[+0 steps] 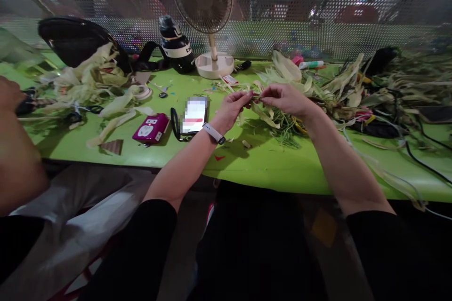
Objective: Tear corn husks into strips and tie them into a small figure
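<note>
Above the green table, my left hand (235,108) and my right hand (284,99) meet fingertip to fingertip, both closed in a pinch. Between them is a thin plant strip (257,98), partly covered by the fingers, and its exact kind is unclear. A pale band circles my left wrist. Under and beside my right hand lies a heap of thin green stalks (287,131) mixed with dry corn husks (325,87). Left of my left hand, a lit phone (195,115) with a dark strap lies by a magenta box-like device (151,129).
Behind stand a fan (213,66) and a black bottle (178,51), before a perforated metal screen (318,9). A black bag (77,40) and more husks (102,68) lie left, near another person's arm (17,150). Cables (416,160) trail at the right.
</note>
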`<state>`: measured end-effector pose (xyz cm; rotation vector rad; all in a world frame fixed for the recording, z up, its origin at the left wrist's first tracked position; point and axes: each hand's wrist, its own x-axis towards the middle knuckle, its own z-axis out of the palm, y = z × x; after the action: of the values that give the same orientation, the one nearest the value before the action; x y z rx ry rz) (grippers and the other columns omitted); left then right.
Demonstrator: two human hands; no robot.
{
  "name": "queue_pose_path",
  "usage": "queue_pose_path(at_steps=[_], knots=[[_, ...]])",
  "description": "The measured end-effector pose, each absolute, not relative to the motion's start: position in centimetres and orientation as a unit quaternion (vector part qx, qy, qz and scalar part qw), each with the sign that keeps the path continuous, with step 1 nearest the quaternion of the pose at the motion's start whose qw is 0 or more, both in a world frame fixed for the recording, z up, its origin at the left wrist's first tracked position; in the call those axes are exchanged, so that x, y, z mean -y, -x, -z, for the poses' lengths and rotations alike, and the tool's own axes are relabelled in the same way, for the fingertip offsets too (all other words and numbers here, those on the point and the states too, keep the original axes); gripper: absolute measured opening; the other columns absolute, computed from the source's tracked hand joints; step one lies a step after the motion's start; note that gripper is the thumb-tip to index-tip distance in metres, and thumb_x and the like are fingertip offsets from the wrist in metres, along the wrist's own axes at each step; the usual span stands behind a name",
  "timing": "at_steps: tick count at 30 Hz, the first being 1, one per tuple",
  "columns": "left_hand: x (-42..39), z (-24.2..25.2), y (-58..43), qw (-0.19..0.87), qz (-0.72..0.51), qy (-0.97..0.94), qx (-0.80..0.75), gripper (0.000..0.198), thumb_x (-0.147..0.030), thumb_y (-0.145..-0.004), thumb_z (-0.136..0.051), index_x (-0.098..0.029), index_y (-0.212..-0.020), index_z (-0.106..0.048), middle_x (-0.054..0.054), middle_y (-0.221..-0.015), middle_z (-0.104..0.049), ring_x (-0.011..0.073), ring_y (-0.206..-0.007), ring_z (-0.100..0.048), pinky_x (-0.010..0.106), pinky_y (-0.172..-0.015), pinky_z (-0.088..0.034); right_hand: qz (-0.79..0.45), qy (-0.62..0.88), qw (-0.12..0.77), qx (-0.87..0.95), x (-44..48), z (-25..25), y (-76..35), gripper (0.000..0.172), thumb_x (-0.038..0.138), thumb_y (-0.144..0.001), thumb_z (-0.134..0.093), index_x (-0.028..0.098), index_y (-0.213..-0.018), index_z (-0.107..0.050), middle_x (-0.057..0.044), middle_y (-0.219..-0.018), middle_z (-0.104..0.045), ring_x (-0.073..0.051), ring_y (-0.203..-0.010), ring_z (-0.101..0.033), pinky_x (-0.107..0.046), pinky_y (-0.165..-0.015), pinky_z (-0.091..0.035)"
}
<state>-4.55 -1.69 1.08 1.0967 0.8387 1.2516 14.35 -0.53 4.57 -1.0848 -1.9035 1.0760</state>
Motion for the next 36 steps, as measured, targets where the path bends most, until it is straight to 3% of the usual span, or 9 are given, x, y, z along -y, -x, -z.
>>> queue_pose_path(at_steps=[8, 13, 17, 21, 27, 31, 36], knots=[[1.8, -0.8, 4.1, 0.553, -0.588, -0.466, -0.362, 0.021, -0.017, -0.089, -0.071, -0.017, -0.069, -0.070, -0.003, -0.064, -0.064, 0.0049, -0.060, -0.052, 0.019, -0.065, -0.042, -0.338, 0.405, 0.316, 0.789, 0.5, -5.1, -15.3, 0.007, 0.023, -0.083, -0.069, 0.017, -0.082, -0.065, -0.001, -0.072, -0.063, -0.013, -0.068, -0.055, -0.029, -0.066, -0.044], [1.4, -0.8, 4.2, 0.583, -0.579, -0.442, -0.360, 0.013, -0.018, -0.092, -0.066, -0.019, -0.083, -0.074, -0.001, -0.079, -0.072, 0.0070, -0.068, -0.061, 0.020, -0.064, -0.043, -0.264, 0.432, 0.366, 0.781, 0.1, -4.5, -15.3, 0.010, 0.020, -0.083, -0.067, 0.019, -0.093, -0.063, -0.004, -0.087, -0.067, -0.017, -0.080, -0.059, -0.033, -0.075, -0.049], [1.2, -0.6, 4.1, 0.586, -0.599, -0.437, -0.327, 0.015, -0.012, -0.092, -0.064, -0.019, -0.082, -0.072, -0.002, -0.081, -0.073, 0.0077, -0.074, -0.065, 0.021, -0.076, -0.049, -0.107, 0.439, 0.413, 0.791, 0.8, -4.4, -14.5, 0.012, 0.031, -0.086, -0.067, 0.021, -0.090, -0.061, -0.008, -0.097, -0.068, -0.023, -0.093, -0.061, -0.040, -0.089, -0.050], [1.4, -0.7, 4.0, 0.599, -0.605, -0.415, -0.320, 0.017, -0.011, -0.093, -0.059, -0.019, -0.085, -0.071, 0.000, -0.091, -0.076, 0.0089, -0.086, -0.069, 0.024, -0.088, -0.051, -0.032, 0.426, 0.354, 0.832, 1.2, -3.8, -13.6, 0.025, 0.046, -0.089, -0.066, 0.022, -0.085, -0.061, -0.010, -0.090, -0.068, -0.028, -0.091, -0.061, -0.046, -0.088, -0.049], [2.0, -1.1, 4.3, 0.605, -0.560, -0.445, -0.350, 0.010, -0.014, -0.087, -0.067, -0.020, -0.093, -0.072, 0.001, -0.089, -0.077, 0.0120, -0.085, -0.072, 0.027, -0.086, -0.055, -0.082, 0.466, 0.320, 0.821, 1.0, -3.7, -13.5, 0.006, 0.027, -0.088, -0.060, 0.021, -0.088, -0.060, -0.009, -0.088, -0.069, -0.026, -0.083, -0.062, -0.041, -0.080, -0.048], [2.0, -1.4, 4.6, 0.577, -0.545, -0.481, -0.370, 0.009, -0.013, -0.085, -0.066, -0.018, -0.090, -0.072, 0.001, -0.078, -0.074, 0.0112, -0.073, -0.070, 0.028, -0.082, -0.056, -0.177, 0.460, 0.368, 0.788, 1.0, -3.8, -13.4, 0.011, 0.021, -0.080, -0.064, 0.021, -0.090, -0.059, -0.004, -0.083, -0.067, -0.019, -0.077, -0.060, -0.035, -0.076, -0.048], [1.9, -2.1, 5.4, 0.429, -0.569, -0.572, -0.405, 0.008, -0.012, -0.080, -0.069, -0.020, -0.079, -0.071, 0.002, -0.080, -0.071, 0.0128, -0.076, -0.064, 0.026, -0.077, -0.053, -0.306, 0.446, 0.431, 0.722, 1.2, -4.4, -13.2, 0.013, 0.017, -0.074, -0.061, 0.021, -0.087, -0.062, 0.000, -0.076, -0.062, -0.015, -0.071, -0.055, -0.029, -0.069, -0.047]])
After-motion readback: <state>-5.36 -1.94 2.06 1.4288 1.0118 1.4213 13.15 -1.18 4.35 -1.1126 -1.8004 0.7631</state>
